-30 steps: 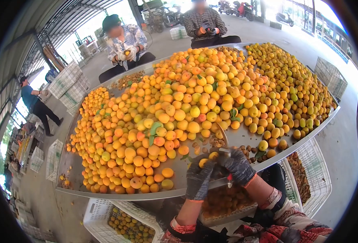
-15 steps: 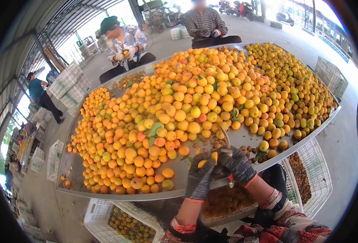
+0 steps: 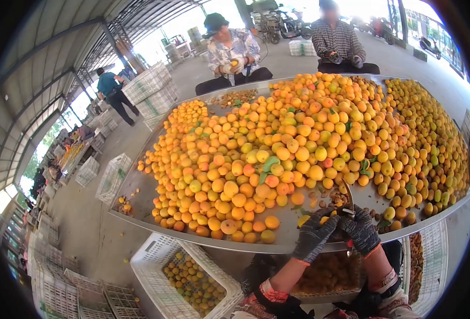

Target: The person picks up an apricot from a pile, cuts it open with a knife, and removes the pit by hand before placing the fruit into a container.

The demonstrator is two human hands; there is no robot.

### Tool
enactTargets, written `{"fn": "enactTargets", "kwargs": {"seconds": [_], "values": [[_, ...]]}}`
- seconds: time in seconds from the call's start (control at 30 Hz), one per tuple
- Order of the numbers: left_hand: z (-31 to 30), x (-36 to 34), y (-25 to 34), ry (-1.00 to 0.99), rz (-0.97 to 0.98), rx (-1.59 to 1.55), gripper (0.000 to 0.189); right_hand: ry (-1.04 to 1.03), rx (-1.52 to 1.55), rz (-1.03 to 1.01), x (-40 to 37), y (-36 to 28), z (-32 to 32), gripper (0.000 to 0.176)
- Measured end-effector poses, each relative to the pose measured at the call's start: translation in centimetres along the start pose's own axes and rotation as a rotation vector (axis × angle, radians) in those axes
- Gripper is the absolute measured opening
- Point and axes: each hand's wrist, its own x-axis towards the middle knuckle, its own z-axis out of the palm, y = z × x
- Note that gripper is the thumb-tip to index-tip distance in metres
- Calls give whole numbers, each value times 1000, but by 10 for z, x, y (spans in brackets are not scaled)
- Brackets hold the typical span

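Both my hands wear dark knit gloves at the near edge of a big metal table. My left hand grips a yellow-orange apricot. My right hand holds a small knife whose curved blade rises above the fruit, right against the apricot. A large heap of apricots covers most of the table. Loose brown pits lie on the metal just beyond my hands.
A white crate with small apricots stands below the table's left front. A tray of cut fruit sits under my hands. Two people sit at the far edge handling fruit; another person walks at the left among stacked crates.
The view has swung to the left, so the table and my hands sit further right in the picture. My hands keep the same hold on apricot and knife. The walking person has moved on.
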Motion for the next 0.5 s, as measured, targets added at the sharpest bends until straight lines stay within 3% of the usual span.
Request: {"fn": "enactTargets", "kwargs": {"seconds": [0.07, 0.17, 0.37, 0.43, 0.47, 0.5], "values": [[1, 0, -1, 24, 55, -2, 29, 50, -203, -50, 5, 8, -5, 33], [0, -1, 13, 17, 234, 255, 28, 97, -323, -193, 9, 11, -1, 30], [0, 3, -6, 30, -30, -187, 29, 103, -181, 20, -3, -2, 10, 27], [-2, 6, -20, 66, 381, 405, 30, 129, -234, -93, 8, 26, -4, 27], [2, 2, -17, 49, 368, 386, 30, 160, -293, -203, 12, 42, -15, 27], [2, -2, -7, 33, 262, 207, 29, 191, -306, -186, 13, 54, -24, 27]]}}
